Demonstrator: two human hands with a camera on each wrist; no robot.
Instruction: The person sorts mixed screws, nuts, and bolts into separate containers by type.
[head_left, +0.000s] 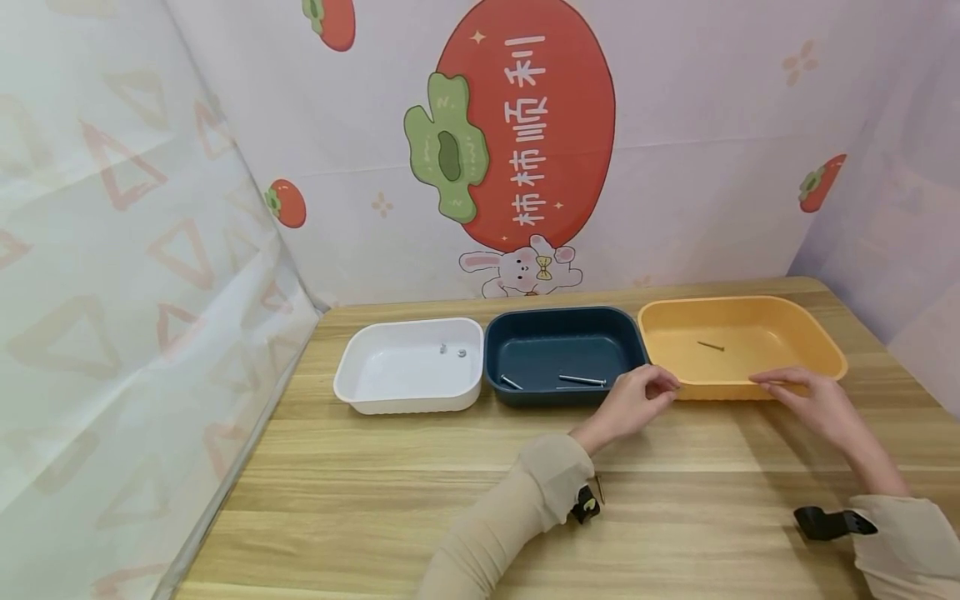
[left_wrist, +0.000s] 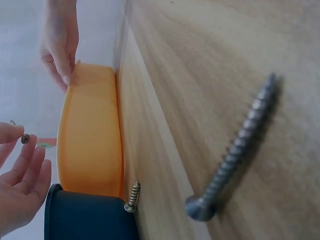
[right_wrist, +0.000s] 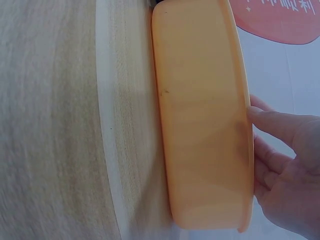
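Note:
My left hand [head_left: 633, 404] pinches a small screw [left_wrist: 25, 138] between thumb and fingertips, close to the front left corner of the yellow tray [head_left: 720, 390]. Its head and tip show in the left wrist view. On the same tray's front rim, my right hand [head_left: 813, 404] holds on with the thumb outside and fingers over the edge, as the right wrist view shows. One screw [head_left: 711, 346] lies inside the yellow tray. Beneath my left wrist a screw [left_wrist: 235, 150] lies on the table, and another screw [left_wrist: 132, 196] is beside the dark blue tray [head_left: 566, 317].
Several long bolts [head_left: 582, 380] lie in the dark blue tray. At the left of the row, the white tray [head_left: 408, 406] contains two small metal pieces [head_left: 461, 353]. All three trays stand along the back of the wooden table [head_left: 360, 508], before a printed cloth wall [head_left: 360, 242].

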